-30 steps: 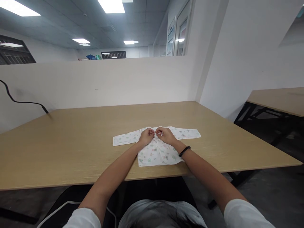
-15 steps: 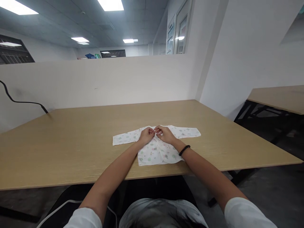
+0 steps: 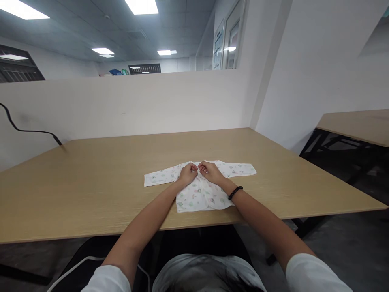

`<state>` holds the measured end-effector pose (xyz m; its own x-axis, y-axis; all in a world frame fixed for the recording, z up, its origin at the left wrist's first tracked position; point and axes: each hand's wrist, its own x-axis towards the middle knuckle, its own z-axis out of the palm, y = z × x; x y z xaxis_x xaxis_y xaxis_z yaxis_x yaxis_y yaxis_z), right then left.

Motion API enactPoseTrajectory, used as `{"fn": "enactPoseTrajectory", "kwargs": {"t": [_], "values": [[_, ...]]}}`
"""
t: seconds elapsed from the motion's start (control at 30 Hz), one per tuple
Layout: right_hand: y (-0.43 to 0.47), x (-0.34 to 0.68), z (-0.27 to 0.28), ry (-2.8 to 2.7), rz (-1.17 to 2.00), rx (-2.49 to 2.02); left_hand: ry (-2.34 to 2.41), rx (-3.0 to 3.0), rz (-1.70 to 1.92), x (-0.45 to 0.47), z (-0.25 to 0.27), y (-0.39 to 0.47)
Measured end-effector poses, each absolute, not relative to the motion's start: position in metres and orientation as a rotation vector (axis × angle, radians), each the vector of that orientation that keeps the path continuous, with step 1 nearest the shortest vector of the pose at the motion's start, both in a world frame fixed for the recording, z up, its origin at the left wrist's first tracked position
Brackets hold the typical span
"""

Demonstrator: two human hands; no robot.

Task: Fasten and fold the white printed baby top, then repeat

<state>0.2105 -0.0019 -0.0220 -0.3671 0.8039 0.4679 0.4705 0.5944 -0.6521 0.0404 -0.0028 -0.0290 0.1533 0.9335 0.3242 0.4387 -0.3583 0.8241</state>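
Patterned shirt (image 3: 196,195) is lying sleeves-out on the tabletop (image 3: 100,186). Left hand (image 3: 188,173) and right hand (image 3: 210,172) are curling at its upper front, seemingly working it; whether they're pinching cloth, I cannot tell. Continuing is likely calling for fingertip precision.

I count one left hand (image 3: 187,173), one right hand (image 3: 210,172), one garment (image 3: 196,199). Under my grip, one table (image 3: 106,182); rightward, another table (image 3: 355,125).

left fingers (image 3: 193,167): curled | right fingers (image 3: 203,165): curled | forearms (image 3: 156,210): converging
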Motion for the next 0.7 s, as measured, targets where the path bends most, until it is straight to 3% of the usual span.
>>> {"fn": "enactPoseTrajectory", "kwargs": {"t": [0.7], "values": [[-0.0106,0.2083,-0.013,-2.134,0.279,-1.188,1.309,1.994,1.117,0.041,-0.0262,-0.0078]]}}
